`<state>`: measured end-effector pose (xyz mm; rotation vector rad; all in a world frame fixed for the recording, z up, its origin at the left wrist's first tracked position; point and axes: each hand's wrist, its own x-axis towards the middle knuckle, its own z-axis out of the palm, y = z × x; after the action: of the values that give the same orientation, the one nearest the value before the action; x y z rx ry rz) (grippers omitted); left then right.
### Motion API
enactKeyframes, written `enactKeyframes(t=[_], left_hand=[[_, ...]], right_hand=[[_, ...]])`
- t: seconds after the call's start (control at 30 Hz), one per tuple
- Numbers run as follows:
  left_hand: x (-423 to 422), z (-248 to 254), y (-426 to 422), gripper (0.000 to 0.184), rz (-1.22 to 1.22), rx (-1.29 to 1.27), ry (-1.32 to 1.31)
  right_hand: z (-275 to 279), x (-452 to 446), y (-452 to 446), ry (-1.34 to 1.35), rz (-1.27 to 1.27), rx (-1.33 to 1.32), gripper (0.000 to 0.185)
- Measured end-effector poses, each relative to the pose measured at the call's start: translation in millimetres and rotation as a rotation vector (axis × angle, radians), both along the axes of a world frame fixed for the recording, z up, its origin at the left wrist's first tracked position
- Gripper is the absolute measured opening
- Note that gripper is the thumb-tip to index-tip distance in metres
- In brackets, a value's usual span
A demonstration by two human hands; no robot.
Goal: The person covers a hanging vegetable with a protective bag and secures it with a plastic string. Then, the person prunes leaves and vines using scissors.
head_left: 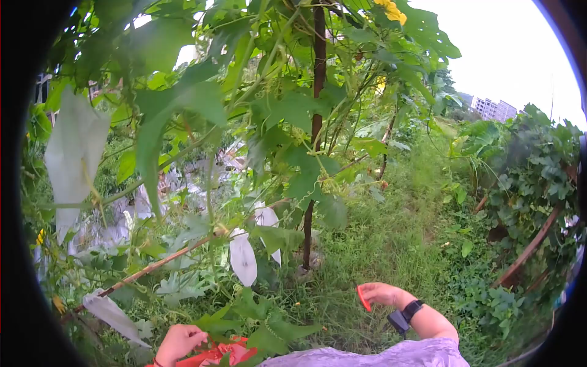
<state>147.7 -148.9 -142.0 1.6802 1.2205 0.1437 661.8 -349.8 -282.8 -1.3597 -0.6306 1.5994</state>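
Note:
My left hand [178, 344] is low at the left, its fingers curled and pinched together. It is right beside a red plastic bag [229, 353], and a broad green leaf [214, 321] reaches over its fingertips. Whatever the pinch holds is hidden. Farther right, over the grass, my right hand [380, 294] is closed around a thin, curved red tool handle [364, 298]; the rest of that tool does not show. A black watch strap [411, 311] circles the right wrist. Two white paper sleeves [243, 258] hang from the vine between the hands.
A dark upright pole [317, 122] carries dense climbing vines with a yellow flower [391, 11]. A slanting stick [156, 265] crosses at the left, near a big white sleeve [74, 147]. Grass [403, 226] covers the ground. At right, a leafy bank [532, 165] has a leaning wooden post [529, 248].

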Motion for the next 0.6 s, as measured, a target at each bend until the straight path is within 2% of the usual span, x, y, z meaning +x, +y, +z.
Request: enactKeyframes(t=[0.03, 0.1, 0.17, 0.2, 0.3, 0.37, 0.43, 0.5, 0.57, 0.6], left_hand=[[-3, -3, 2, 0.012, 0.012, -0.013, 0.004], [-15, -9, 4, 0.017, -0.080, 0.192, -0.020], [-23, -15, 4, 0.016, -0.143, 0.344, -0.195], [-26, -21, 7, 0.017, -0.162, 0.283, -0.338], [-36, -21, 5, 0.027, -0.054, -0.122, -0.412], [-39, -18, 0, 0.032, -0.058, -0.197, -0.514], [-46, -25, 0, 0.020, -0.018, -0.364, -0.646], [-53, -25, -7, 0.018, 0.019, -0.471, -0.765], [-58, -29, -12, 0.017, 0.040, -0.448, -0.771], [-58, -29, -15, 0.017, 0.043, -0.428, -0.782]], right_hand=[[3, -22, -3, 0.027, 0.026, 0.013, 0.034], [18, -54, 3, 0.064, 0.090, 0.011, 0.034], [44, -90, 13, 0.117, 0.181, -0.001, 0.034], [51, -103, 20, 0.068, 0.221, -0.022, 0.034], [77, -156, 46, -0.096, 0.364, -0.001, 0.034], [95, -187, 62, -0.101, 0.523, 0.123, 0.039], [110, -229, 77, -0.029, 0.574, 0.198, 0.043], [112, -258, 91, -0.014, 0.639, 0.185, 0.042], [111, -281, 102, 0.174, 0.721, 0.230, 0.042], [115, -288, 106, 0.176, 0.783, 0.179, 0.040]])
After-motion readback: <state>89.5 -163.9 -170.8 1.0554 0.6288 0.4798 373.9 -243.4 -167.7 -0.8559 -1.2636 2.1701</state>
